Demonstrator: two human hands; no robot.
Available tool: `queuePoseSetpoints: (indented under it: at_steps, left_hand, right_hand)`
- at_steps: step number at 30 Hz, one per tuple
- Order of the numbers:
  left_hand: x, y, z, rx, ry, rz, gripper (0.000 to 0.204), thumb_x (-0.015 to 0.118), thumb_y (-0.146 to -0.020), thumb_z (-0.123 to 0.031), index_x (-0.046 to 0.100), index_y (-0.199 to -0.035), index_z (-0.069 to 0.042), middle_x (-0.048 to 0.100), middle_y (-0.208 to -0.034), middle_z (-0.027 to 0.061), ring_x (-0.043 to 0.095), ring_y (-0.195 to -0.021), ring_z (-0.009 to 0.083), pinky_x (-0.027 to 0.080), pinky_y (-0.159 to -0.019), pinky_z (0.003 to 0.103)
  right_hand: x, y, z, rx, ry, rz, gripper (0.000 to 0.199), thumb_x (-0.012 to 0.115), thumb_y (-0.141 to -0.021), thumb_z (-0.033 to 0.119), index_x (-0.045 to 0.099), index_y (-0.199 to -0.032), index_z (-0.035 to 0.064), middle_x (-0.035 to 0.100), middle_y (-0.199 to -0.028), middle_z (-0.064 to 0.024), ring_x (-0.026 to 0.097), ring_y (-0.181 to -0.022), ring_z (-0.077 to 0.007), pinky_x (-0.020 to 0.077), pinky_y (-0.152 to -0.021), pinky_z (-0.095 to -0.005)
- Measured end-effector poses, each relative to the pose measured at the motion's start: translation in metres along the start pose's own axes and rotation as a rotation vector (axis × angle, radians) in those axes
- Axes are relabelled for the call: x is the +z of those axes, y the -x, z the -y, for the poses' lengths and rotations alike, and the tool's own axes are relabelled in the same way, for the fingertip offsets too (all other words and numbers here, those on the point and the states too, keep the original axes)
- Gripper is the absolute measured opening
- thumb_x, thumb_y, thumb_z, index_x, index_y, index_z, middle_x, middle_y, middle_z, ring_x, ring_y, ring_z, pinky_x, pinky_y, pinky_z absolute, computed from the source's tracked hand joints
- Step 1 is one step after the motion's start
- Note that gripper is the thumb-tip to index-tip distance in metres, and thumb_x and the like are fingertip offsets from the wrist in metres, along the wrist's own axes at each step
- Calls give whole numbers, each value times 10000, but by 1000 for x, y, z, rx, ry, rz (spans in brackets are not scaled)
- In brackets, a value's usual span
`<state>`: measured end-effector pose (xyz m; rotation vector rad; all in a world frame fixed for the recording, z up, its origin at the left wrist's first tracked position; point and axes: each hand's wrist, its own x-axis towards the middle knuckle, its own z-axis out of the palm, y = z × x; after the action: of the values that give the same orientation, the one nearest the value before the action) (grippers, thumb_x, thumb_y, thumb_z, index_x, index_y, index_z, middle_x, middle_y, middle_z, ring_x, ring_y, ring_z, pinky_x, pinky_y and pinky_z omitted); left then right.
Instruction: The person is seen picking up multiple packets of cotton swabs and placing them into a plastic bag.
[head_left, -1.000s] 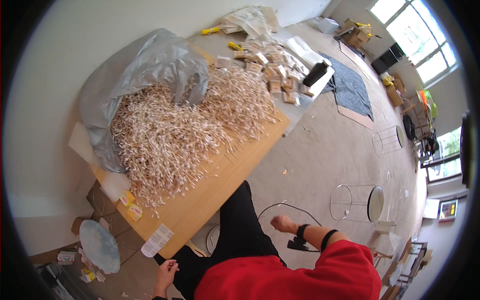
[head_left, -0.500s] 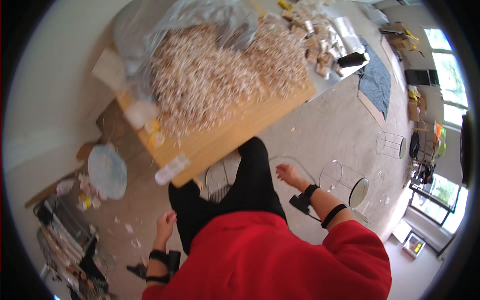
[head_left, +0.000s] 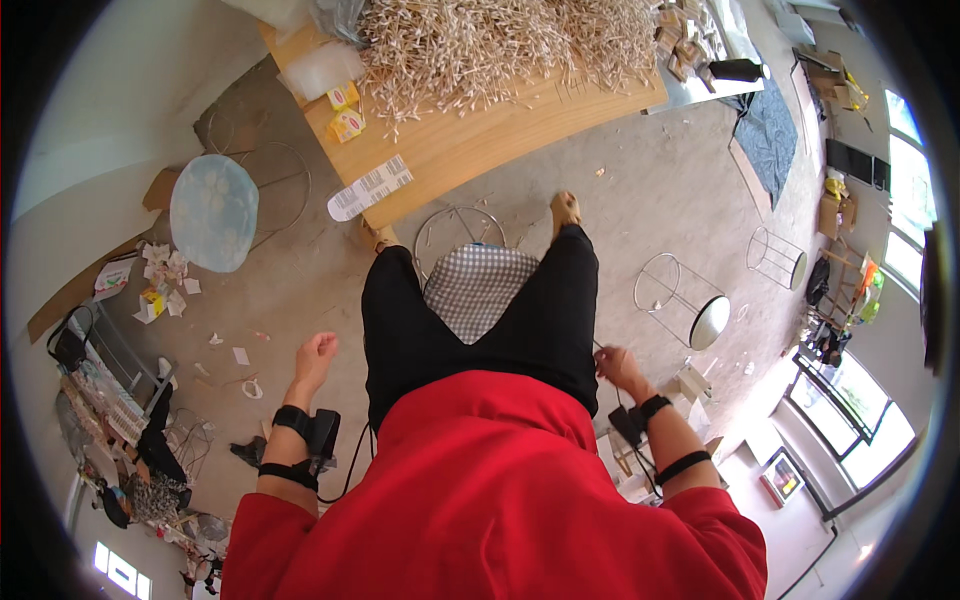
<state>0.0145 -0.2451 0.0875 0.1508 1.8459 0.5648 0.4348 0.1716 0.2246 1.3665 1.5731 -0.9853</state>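
My left hand (head_left: 316,360) hangs in the air to the left of my left thigh. Its fingers are loosely bent, with nothing visible in them. On the other side, my right hand (head_left: 619,367) is close beside my right thigh, its fingers half curled and apparently empty. Whether it touches the black trousers (head_left: 410,335) I cannot tell. Each forearm carries a black strapped-on device, on the left (head_left: 318,437) and on the right (head_left: 632,424). Between my legs is a stool seat covered in grey checked cloth (head_left: 478,290).
Ahead stands a wooden table (head_left: 480,145) heaped with thin pale sticks (head_left: 470,60), small yellow packs (head_left: 346,124) and a label sheet (head_left: 370,188). A blue round-topped stool (head_left: 213,213) stands left, a wire-framed stool (head_left: 709,322) right. Clutter (head_left: 120,400) lines the left wall.
The table has slid up and away in view, and the checked seat and my feet now show. My right hand has dropped back beside the thigh; my left hand has moved up in the picture.
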Motion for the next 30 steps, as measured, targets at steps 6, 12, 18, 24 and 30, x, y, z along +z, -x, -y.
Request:
queuePoseSetpoints:
  at_steps: [6, 12, 18, 24, 30]
  left_hand:
    - [67, 91, 50, -208, 164, -212, 277, 590, -901, -170, 594, -1121, -2, 649, -960, 104, 643, -790, 162, 506, -712, 278]
    - [166, 116, 13, -392, 239, -150, 408, 605, -910, -199, 498, -1265, -29, 607, -1091, 111, 632, -869, 162, 507, -770, 283]
    - [252, 13, -45, -33, -124, -132, 720, 662, -856, -325, 313, -1402, -13, 410, -1397, 195, 440, -1257, 304, 367, -1031, 395]
    - [271, -97, 18, 46, -253, -215, 879, 655, -832, -441, 219, -1429, 36, 342, -1419, 258, 359, -1315, 345, 310, -1079, 393]
    - [263, -133, -4, -154, 495, 133, 817, 698, -815, -399, 314, -1367, 64, 472, -1320, 217, 494, -1190, 283, 413, -994, 365]
  right_hand:
    - [-39, -124, 15, -323, -61, -204, 246, 506, -896, 224, 654, -866, 30, 650, -652, -148, 662, -638, -287, 510, -601, -389]
    - [41, -192, -52, -481, -146, -445, 243, 568, -861, 193, 631, -1003, 6, 657, -830, -210, 650, -798, -365, 513, -704, -416]
    - [125, -181, -86, -172, -398, -26, 793, 768, -731, 386, 452, -1280, -92, 595, -1139, -263, 599, -1066, -314, 488, -876, -357]
    - [225, -217, -51, 53, -1111, -94, 609, 686, -851, 332, 459, -1291, -23, 579, -1183, -86, 545, -1060, -184, 438, -896, -321]
    - [225, -226, -62, -30, -1393, 10, 619, 782, -766, 299, 516, -1215, -33, 588, -1178, -112, 584, -1023, -205, 470, -862, -335]
